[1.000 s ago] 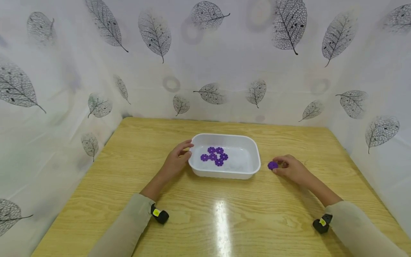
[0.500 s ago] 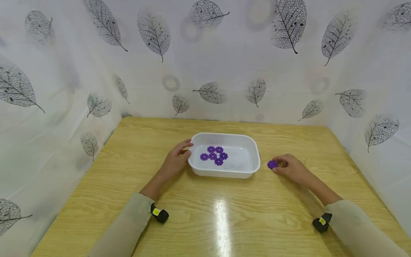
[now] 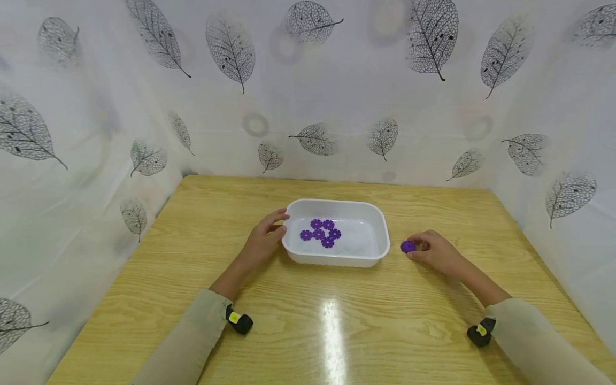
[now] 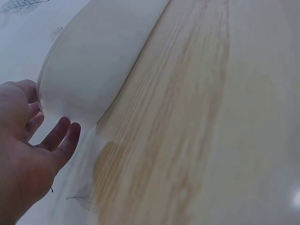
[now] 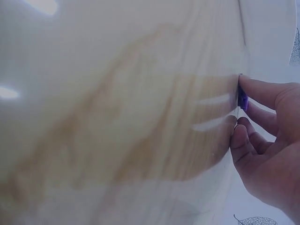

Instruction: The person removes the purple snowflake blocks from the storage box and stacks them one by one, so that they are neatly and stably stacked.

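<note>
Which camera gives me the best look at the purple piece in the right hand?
The head view: it shows most of the purple piece, notched edge included, in the right hand. The right wrist view catches only a purple sliver, and the left wrist view doesn't show it.

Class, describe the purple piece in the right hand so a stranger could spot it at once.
On the wooden table sits a white tray. Just past the tray's right end, the right hand pinches a purple piece. Unlike the purple flower-shaped pieces grouped inside the tray, this one is outside and held.
</note>
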`<state>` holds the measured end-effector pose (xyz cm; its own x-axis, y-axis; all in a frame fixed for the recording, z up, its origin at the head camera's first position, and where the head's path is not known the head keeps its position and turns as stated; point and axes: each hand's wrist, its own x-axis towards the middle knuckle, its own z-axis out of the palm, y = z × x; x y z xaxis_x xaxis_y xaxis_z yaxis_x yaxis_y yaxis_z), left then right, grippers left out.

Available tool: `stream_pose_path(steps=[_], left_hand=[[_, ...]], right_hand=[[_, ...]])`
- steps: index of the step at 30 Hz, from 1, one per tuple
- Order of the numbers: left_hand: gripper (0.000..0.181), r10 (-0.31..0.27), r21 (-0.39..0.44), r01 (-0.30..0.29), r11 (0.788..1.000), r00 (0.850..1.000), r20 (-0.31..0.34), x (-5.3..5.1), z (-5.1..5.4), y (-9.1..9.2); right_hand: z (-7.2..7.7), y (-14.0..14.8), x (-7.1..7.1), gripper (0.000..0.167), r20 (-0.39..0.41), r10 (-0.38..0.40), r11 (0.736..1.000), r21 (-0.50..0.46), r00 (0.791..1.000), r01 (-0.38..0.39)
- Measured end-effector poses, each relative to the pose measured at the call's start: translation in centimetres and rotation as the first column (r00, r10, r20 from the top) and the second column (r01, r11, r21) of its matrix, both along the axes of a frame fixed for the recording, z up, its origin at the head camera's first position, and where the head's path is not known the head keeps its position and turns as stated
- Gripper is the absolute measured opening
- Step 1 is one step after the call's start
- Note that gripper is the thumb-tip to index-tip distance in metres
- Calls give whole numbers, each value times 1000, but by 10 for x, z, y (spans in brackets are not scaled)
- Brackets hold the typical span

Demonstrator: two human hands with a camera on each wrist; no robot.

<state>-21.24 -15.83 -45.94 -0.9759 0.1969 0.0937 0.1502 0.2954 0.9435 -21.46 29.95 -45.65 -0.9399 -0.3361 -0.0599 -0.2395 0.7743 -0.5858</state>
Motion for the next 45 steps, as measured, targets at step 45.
stream_pose_path(steps=[45], left_hand=[[38, -2, 16, 2, 1000, 1000, -4, 1, 1, 0]], right_hand=[[-1, -5, 1, 45, -46, -5, 1000, 18, 999, 6]])
